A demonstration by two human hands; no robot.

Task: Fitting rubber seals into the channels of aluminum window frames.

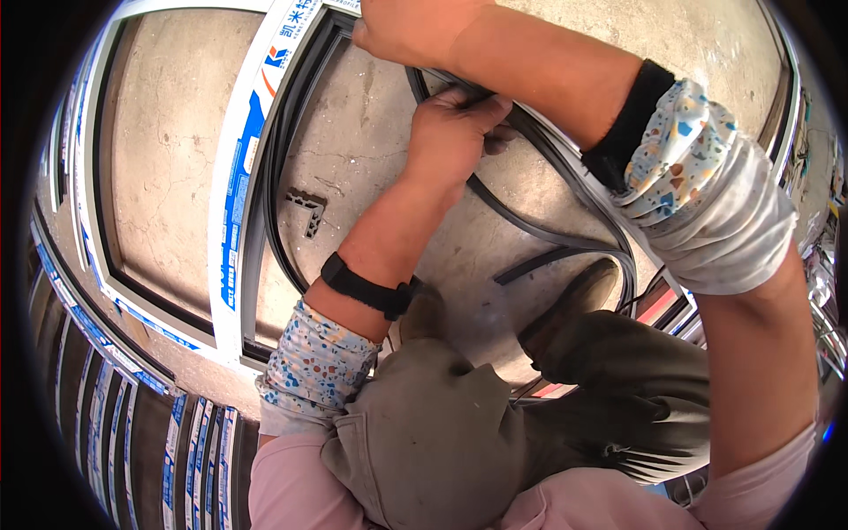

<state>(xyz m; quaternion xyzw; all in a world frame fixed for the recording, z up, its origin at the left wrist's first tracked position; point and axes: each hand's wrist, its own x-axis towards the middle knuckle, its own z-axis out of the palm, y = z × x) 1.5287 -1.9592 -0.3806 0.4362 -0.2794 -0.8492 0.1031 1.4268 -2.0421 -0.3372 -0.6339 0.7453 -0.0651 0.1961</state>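
Observation:
My left hand [449, 132] is closed around a black rubber sealing strip [517, 219], which runs out past it in loose loops. My right hand [411, 26] is at the top edge of the view, by the upper corner of a white window frame [237, 190] with blue printed film. Its fingers look curled, but the view cuts them off and hides what they grip. More of the strip hangs down along the frame's inner edge and loops back toward my feet.
A black angled corner bracket [309, 212] lies on the concrete floor [353, 150] inside the frame. Another white frame section [97, 238] stretches out at left. Several film-covered profiles [172, 464] are lined up at lower left. My shoe [579, 296] rests close to the strip's loops.

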